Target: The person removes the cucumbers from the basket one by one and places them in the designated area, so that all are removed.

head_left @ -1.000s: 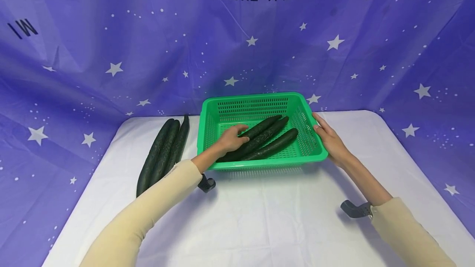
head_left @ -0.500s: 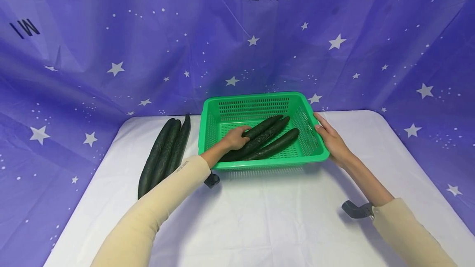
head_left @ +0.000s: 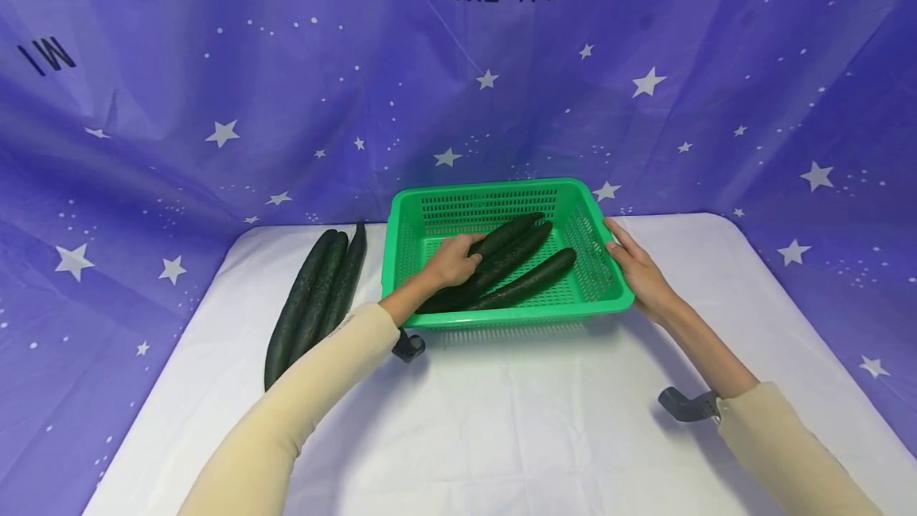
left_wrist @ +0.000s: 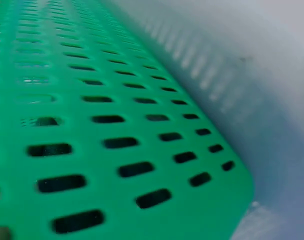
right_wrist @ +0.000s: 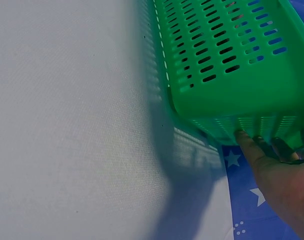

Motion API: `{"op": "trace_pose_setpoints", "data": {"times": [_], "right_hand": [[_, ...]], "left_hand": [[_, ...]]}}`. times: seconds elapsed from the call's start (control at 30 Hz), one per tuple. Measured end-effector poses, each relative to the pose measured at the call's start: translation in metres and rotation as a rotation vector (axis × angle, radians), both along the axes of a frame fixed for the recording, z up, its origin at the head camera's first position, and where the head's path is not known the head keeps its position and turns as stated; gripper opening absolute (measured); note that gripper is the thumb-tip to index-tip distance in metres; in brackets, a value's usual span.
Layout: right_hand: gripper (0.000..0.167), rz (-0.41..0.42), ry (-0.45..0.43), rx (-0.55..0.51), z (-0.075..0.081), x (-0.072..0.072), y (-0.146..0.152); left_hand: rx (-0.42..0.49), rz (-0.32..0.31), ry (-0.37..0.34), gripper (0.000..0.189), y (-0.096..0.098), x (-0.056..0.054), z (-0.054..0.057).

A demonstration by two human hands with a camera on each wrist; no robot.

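Inside the green plastic basket [head_left: 501, 315] lie three long dark cucumbers. My left hand [head_left: 453, 261] reaches over the near left rim and grips the farthest cucumber [head_left: 512, 233] near its left end. Right beside that one lies the middle cucumber [head_left: 516, 257], partly under the hand. A third cucumber [head_left: 533, 281] rests nearer the front wall. My right hand [head_left: 645, 281] holds the basket's right end, thumb at the rim. In the right wrist view its fingers [right_wrist: 249, 147] touch the outside of the slotted end wall. The left wrist view shows only the basket's outer wall [left_wrist: 142, 115] close up; the hand is hidden.
Left of the basket, three more cucumbers [head_left: 311, 297] lie side by side on the white tabletop [head_left: 516, 420], partly behind the left sleeve [head_left: 315, 388]. A purple star-printed cloth [head_left: 401, 102] hangs behind the table. Dark camera mounts [head_left: 688, 404] stick out from both wrists.
My left hand has closed on the farthest cucumber; it and the middle one have shifted slightly toward the back of the basket. The right hand and basket have stayed in place.
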State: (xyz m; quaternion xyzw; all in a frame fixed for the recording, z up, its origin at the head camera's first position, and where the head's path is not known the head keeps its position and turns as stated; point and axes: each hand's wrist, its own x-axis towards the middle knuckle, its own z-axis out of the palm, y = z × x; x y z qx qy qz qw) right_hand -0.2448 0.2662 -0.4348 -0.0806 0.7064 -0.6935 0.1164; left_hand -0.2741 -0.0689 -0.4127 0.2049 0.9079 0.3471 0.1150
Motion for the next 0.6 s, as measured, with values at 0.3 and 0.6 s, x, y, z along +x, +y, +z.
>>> {"op": "trace_pose_setpoints", "data": {"times": [0.3, 0.6], "right_hand": [[0.064, -0.005, 0.003, -0.001, 0.0, 0.0, -0.001], [0.064, -0.002, 0.002, 0.006, 0.001, 0.0, -0.001]], "left_hand": [[0.158, 0.047, 0.076, 0.048, -0.009, 0.012, 0.035], [0.248, 0.14, 0.185, 0.049, -0.043, 0.041, 0.073]]}}
